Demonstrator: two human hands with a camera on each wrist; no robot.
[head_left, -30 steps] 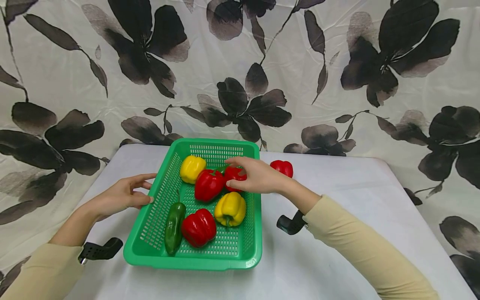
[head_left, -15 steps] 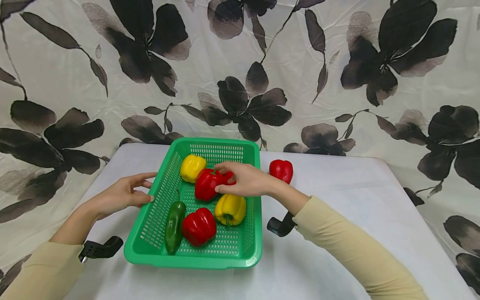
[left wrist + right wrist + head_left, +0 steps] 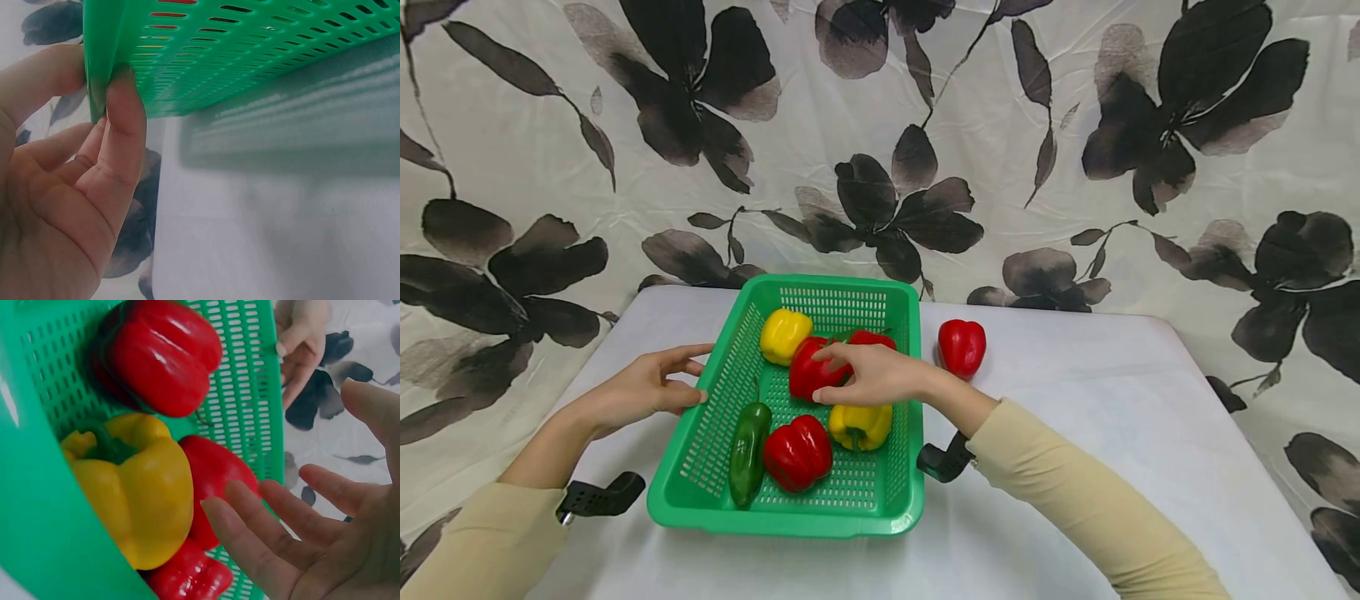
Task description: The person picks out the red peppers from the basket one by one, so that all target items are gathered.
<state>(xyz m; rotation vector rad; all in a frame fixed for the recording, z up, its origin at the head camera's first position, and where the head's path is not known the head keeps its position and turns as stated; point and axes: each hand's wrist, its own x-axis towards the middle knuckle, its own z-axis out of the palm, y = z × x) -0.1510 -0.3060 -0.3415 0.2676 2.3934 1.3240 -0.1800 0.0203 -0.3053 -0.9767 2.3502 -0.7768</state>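
Left of centre in the head view, the green basket (image 3: 790, 524) has its rim pinched between thumb and fingers by the left hand (image 3: 632, 393). Mid-frame, the right hand (image 3: 878, 375), fingers spread wide, is at a red pepper (image 3: 806, 372) (whether they touch, I cannot tell), hiding the top of a yellow pepper (image 3: 859, 427) and much of a second red pepper (image 3: 872, 337).
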